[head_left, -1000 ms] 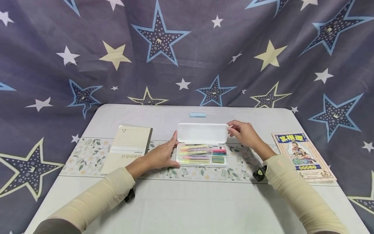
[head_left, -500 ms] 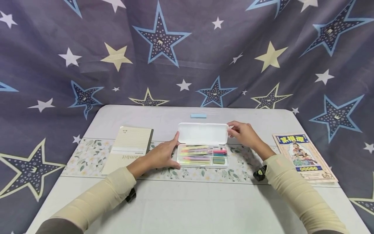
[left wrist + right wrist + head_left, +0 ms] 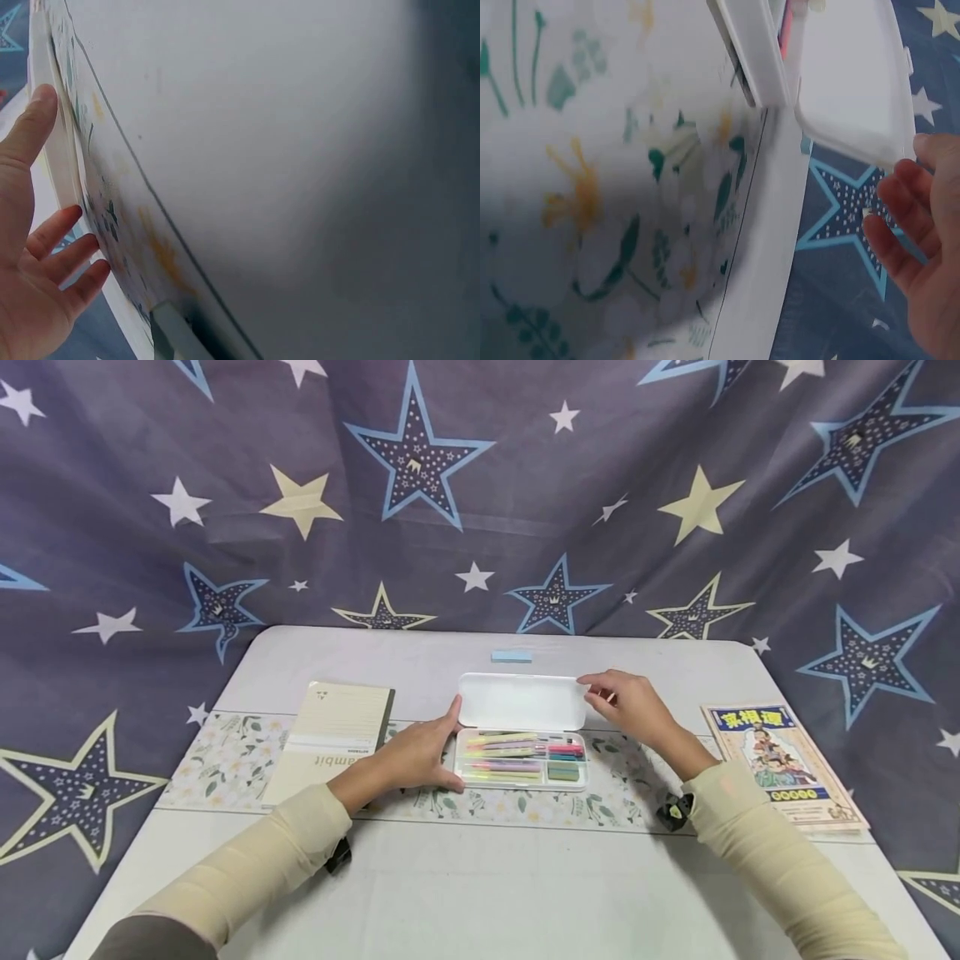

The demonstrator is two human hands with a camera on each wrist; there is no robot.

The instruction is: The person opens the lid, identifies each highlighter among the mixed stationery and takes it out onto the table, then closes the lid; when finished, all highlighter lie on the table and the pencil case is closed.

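Note:
An open white pencil case (image 3: 521, 785) stands mid-table, its lid (image 3: 521, 700) raised at the back. Several pens (image 3: 502, 743) and a small greenish block (image 3: 562, 772) lie in its compartments. My left hand (image 3: 416, 752) spreads along the case's left end, thumb by the front corner and index finger near the hinge; in the left wrist view its other fingers (image 3: 79, 259) are loosely bent. At the lid's upper right corner is my right hand (image 3: 630, 702), index fingertip touching the edge and the other fingers (image 3: 904, 202) loosely bent. The lid's outer face is hidden.
A beige notebook (image 3: 322, 735) lies left of the case, partly under the left forearm. An illustrated booklet (image 3: 780, 760) lies at the right. Behind the lid is a small blue block (image 3: 512, 656). A floral strip (image 3: 480, 806) crosses the white table, with a star-patterned curtain (image 3: 480, 485) behind.
My right hand's index finger has shifted left over the lid's top edge, and its thumb has come away from the corner. The left hand and the case look unmoved.

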